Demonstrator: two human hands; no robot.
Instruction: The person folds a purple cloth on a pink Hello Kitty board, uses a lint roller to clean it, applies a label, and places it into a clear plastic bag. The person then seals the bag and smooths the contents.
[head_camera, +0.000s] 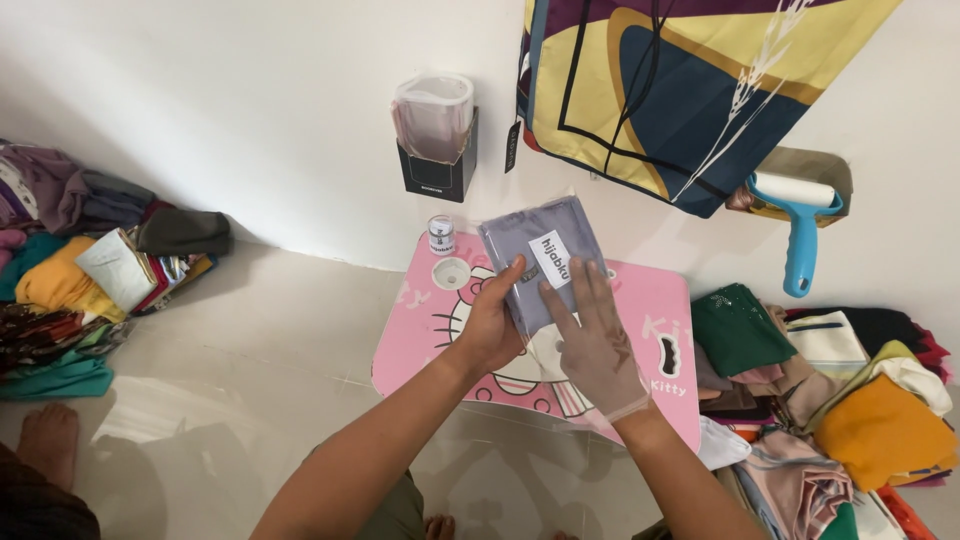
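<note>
The hands (545, 325) cover the lower half of the lilac packet (545, 262) and the middle of the pink table (420, 330), hiding most of its cartoon print. At 12 o'clock the patterned cloth (680, 90) runs off the top edge; the clothes pile (860, 420) at 4 o'clock is cut by the frame.

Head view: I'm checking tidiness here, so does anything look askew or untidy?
The packed grey cloth sits tilted between the left hand and right hand above the pink table. Loose, crumpled fabric piles lie on the floor either side.

one packet (545, 262), one table (420, 330), two hands (492, 325)
</note>
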